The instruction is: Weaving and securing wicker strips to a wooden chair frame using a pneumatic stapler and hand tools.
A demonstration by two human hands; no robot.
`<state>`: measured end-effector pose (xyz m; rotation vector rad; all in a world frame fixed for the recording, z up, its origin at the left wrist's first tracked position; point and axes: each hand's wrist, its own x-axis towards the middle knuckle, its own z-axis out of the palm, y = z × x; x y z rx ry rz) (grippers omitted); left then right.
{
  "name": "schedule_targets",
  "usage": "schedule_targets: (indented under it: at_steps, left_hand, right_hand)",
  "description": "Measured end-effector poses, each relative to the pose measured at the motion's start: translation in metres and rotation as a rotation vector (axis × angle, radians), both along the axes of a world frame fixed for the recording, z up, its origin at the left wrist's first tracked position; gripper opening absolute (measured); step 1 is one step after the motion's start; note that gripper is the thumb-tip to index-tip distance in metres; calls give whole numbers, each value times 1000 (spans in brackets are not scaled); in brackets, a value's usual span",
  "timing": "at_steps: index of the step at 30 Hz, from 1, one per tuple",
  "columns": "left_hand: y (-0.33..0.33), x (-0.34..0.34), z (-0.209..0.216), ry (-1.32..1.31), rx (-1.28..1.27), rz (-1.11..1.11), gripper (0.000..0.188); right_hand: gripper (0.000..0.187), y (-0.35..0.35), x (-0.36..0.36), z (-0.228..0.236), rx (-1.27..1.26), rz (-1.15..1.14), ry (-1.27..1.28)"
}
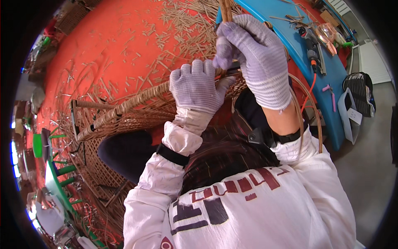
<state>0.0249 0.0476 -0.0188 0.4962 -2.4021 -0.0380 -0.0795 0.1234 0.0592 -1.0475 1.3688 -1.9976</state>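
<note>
My left hand (197, 85), in a striped white and lilac knit glove, is closed over the wrapped top rail (141, 99) of a brown woven wicker piece (105, 172). The wicker piece lies across my lap, with its open lattice weave hanging below the rail. Just to the right and higher up, my right hand (259, 58) wears the same kind of glove. Its fingers are curled around a brown wooden-looking stick (225, 10) that runs up out of the frame. The lower end of that stick is hidden by the hand. Long thin cane strands (317, 110) loop beside my right forearm.
Short cane offcuts (182, 25) litter the red floor (107, 41). A blue table (290, 37) on the right carries a power tool (311, 47) with an orange cord and a pink-handled tool (331, 94). Green-framed furniture (62, 191) stands at the left.
</note>
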Motion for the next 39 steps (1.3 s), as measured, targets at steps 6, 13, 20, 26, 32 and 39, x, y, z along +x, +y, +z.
schedule_targets:
  at_steps: [6, 13, 20, 26, 32, 39]
  left_hand:
    - [4, 0, -5, -41, 41, 40, 33]
    - [4, 1, 3, -11, 45, 40, 33]
    - [3, 1, 2, -15, 93, -11, 34]
    - [-2, -3, 10, -13, 107, -86, 36]
    - [-9, -13, 16, -87, 179, -160, 32]
    - [-14, -23, 18, -203, 366, -149, 24]
  right_hand:
    - [16, -20, -19, 6, 100, -53, -11]
    - [18, -55, -56, -14, 189, 45, -128]
    - [21, -87, -87, -61, 1055, -6, 904]
    - [24, -107, -85, -77, 1285, 457, 1787]
    - [35, -109, -77, -67, 1382, 410, 1604]
    - [20, -49, -74, -46, 176, -562, 950]
